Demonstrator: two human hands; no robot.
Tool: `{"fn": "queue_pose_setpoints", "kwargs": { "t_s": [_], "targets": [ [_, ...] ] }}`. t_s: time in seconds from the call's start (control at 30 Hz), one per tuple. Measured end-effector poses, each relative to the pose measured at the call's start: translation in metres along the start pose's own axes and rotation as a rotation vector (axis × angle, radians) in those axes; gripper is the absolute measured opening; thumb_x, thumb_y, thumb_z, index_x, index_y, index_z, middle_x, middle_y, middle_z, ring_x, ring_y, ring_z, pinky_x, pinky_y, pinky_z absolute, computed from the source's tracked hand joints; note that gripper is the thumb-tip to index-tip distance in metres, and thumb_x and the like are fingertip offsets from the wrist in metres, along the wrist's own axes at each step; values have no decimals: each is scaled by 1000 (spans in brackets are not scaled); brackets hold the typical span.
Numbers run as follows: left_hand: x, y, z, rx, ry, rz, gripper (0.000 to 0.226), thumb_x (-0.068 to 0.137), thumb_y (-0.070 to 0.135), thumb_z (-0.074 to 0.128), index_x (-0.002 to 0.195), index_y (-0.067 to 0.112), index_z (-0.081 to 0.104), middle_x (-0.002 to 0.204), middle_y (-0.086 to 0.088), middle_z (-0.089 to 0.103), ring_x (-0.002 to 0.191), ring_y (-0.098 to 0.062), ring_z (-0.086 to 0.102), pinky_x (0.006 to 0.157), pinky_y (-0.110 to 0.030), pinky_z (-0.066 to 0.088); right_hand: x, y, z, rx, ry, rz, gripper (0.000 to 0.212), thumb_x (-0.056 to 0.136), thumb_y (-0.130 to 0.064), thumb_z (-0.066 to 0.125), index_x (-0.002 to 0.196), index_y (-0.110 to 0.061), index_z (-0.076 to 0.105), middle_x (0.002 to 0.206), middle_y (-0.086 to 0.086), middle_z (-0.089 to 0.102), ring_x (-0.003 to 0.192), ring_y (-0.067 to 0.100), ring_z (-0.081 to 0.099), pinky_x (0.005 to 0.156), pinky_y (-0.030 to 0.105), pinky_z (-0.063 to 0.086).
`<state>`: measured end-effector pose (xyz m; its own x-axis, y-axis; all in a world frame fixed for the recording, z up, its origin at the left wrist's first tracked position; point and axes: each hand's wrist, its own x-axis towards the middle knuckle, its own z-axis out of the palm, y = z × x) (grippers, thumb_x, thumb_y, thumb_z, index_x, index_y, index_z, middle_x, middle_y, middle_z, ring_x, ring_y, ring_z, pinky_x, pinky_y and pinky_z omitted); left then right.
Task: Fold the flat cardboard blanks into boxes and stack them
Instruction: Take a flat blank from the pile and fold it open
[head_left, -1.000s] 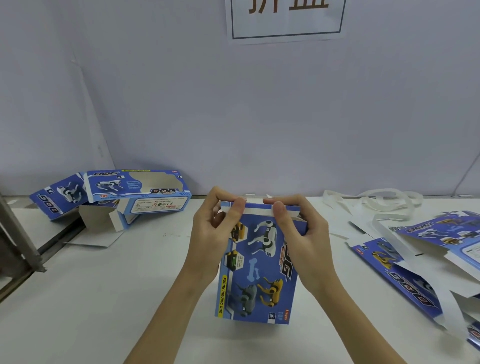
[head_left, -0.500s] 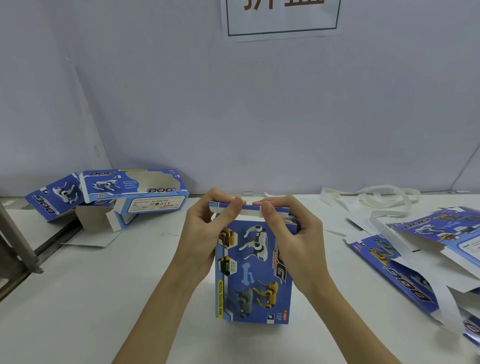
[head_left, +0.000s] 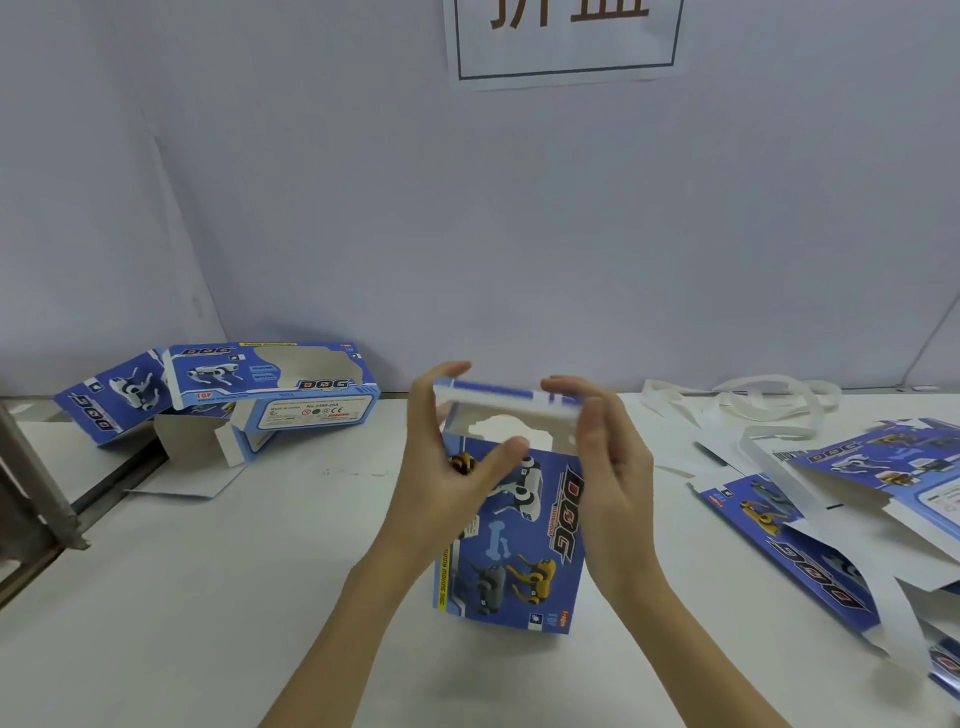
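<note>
A person's two bare hands work a blue printed cardboard box (head_left: 511, 535) that stands upright on a white table (head_left: 218, 597), near its middle. The box's front panel shows toy dogs and the word "DOG" running down its right side. Its top flap (head_left: 506, 399) is lifted and lies roughly level above the open upper end, blurred in the frame.

The left hand (head_left: 441, 467) is at the box's upper left, fingers long and only lightly bent with their tips at the flap's left end, the thumb lying across the front panel. The right hand (head_left: 610, 467) stands at the upper right edge, fingers straight and close together, their tips against the flap's right end. Neither hand is curled around the cardboard.

At the far left of the table, against the pale wall (head_left: 467, 218), a folded box (head_left: 270, 384) with a cut-out window lies on its side, partly resting on another blue box (head_left: 111, 397). On the right lies a loose heap of flat blanks (head_left: 852, 514), with white paper strips (head_left: 753, 400) curled behind them. A paper sign (head_left: 566, 36) hangs on the wall above.
</note>
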<state>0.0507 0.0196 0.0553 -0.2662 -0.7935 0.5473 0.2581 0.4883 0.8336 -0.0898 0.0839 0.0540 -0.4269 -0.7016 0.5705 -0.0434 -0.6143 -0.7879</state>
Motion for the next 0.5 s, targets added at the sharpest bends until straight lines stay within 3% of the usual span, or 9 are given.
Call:
{"fn": "queue_pose_setpoints", "kwargs": {
  "t_s": [0.1,0.17,0.27,0.33,0.4,0.43,0.5],
  "targets": [
    [-1,-7,-2,108,140,96,61,86,51,76,136,31,47,128,18,66,101,-17,76,69,-26,63,5,1,-6,248,1,114,41,107,-43,42,136,-22,63,130,9,71,113,28,73,82,40,63],
    [0,-9,-7,176,251,116,58,91,65,66,136,34,47,123,20,70,97,-12,76,69,-25,61,11,1,-11,215,-41,153,42,106,-37,46,139,-18,63,133,4,71,119,23,71,89,36,61],
    [1,-16,-6,302,297,48,54,100,66,43,150,48,37,136,23,60,112,-2,67,93,-31,58,12,6,-11,-68,-178,83,33,107,-28,57,137,-15,64,130,-1,72,120,17,69,89,30,60],
    [1,-18,-3,217,208,-53,64,96,73,38,155,49,35,143,21,49,132,0,54,111,-42,49,7,11,-7,-96,-235,78,34,104,-22,60,138,-16,59,126,-10,72,117,11,69,85,21,57],
    [1,-17,-7,134,45,-130,92,79,91,48,159,55,22,146,24,41,141,-4,47,115,-43,46,3,16,-4,-80,-244,83,34,105,-24,60,138,-20,55,128,-15,69,119,9,68,86,19,57],
    [1,-16,-10,145,-22,-135,105,71,91,60,159,56,16,148,26,37,142,-4,46,112,-38,48,3,18,-4,-73,-246,86,35,105,-27,60,139,-22,53,130,-14,69,120,10,68,85,20,57],
    [1,-12,-16,146,-102,-123,112,68,69,84,159,55,19,150,24,41,138,-7,53,99,-29,56,4,19,-5,-64,-281,105,39,104,-36,57,141,-26,51,135,-8,66,123,18,68,87,27,61]
  ]
}}
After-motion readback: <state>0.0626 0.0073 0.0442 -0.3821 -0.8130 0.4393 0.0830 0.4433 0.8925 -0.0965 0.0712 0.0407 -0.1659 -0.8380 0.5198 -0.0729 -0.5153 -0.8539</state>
